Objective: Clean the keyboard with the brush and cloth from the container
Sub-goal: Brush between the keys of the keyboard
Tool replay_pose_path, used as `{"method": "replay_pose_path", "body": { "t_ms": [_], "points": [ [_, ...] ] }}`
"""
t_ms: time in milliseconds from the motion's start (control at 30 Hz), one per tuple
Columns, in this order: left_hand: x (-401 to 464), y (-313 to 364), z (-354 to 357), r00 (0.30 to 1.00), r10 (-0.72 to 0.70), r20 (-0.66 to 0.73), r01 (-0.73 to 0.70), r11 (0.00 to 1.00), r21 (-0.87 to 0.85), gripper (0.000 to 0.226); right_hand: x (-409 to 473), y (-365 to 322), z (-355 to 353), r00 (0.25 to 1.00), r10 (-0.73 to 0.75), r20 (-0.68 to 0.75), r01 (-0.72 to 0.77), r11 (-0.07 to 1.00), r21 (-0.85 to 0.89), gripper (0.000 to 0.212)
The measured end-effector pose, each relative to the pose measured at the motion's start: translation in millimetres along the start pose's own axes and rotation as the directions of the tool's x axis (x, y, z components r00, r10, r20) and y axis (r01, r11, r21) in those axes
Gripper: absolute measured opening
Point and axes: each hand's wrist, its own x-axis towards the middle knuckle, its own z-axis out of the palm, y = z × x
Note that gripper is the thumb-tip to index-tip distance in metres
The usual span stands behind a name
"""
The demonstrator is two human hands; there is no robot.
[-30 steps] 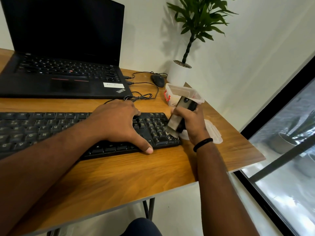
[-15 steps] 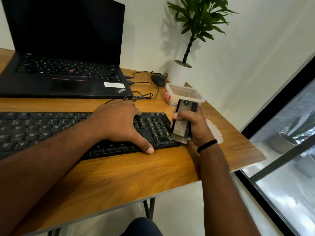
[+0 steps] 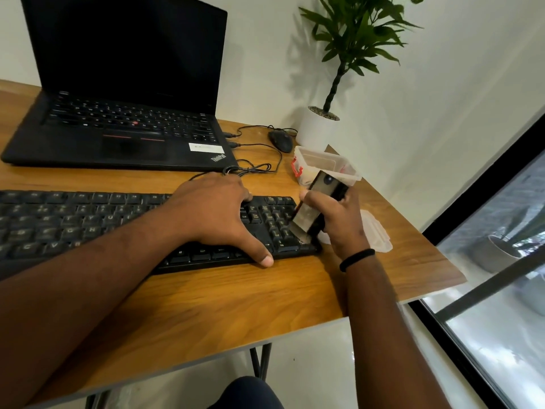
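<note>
A black keyboard [image 3: 88, 222] lies across the wooden desk [image 3: 236, 305]. My left hand [image 3: 212, 214] rests flat on its right part, fingers spread, thumb at the front edge. My right hand [image 3: 339, 219] grips a flat black brush [image 3: 312, 208], tilted, with its bristle end down on the number pad at the keyboard's right end. Just behind the brush stands the clear plastic container [image 3: 324, 163] with red clips, open. Its clear lid [image 3: 377, 231] lies on the desk to the right of my right hand. No cloth is visible.
An open black laptop [image 3: 118, 128] sits behind the keyboard. A black mouse [image 3: 280, 140] and its cables lie beside a white potted plant [image 3: 318, 128] at the back. The desk edge and a window are close on the right.
The brush has swept down to the keyboard's right front corner and back up over the number pad, tilting more. My left hand has stayed put.
</note>
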Motion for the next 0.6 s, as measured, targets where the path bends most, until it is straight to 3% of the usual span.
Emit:
{"method": "replay_pose_path", "body": {
  "t_ms": [67, 233, 333, 367, 467, 533, 600],
  "points": [
    [-1, 0, 1, 1.0, 0.001, 0.004, -0.001, 1.0, 0.003, 0.143, -3, -1, -1, 0.999, 0.019, 0.044, -0.019, 1.0, 0.015, 0.046],
    [1, 1, 1, 1.0, -0.004, 0.003, 0.004, 1.0, 0.007, 0.14, -5, -4, 5, 0.993, -0.044, -0.112, 0.038, 0.998, -0.057, 0.032],
    [1, 0, 1, 1.0, -0.006, -0.005, 0.006, 1.0, 0.011, 0.143, -14, -2, 2, 1.0, -0.017, -0.014, 0.017, 1.0, -0.025, 0.043],
    [1, 0, 1, 1.0, -0.004, -0.006, 0.004, 1.0, 0.01, 0.142, -16, -3, 2, 0.999, -0.002, -0.04, 0.001, 1.0, -0.026, 0.042],
    [0, 1, 1, 1.0, -0.007, -0.017, 0.007, 1.0, -0.001, 0.139, -17, -7, 5, 0.973, -0.124, -0.195, 0.075, 0.968, -0.241, 0.018],
    [-1, 1, 1, 1.0, -0.011, -0.024, 0.011, 1.0, 0.0, 0.138, -24, -10, 6, 0.974, -0.169, -0.151, 0.113, 0.94, -0.322, 0.018],
    [-1, 1, 1, 1.0, -0.008, -0.025, 0.009, 1.0, 0.01, 0.139, -34, -13, 3, 0.989, -0.134, -0.061, 0.115, 0.961, -0.251, 0.015]
  ]
}}
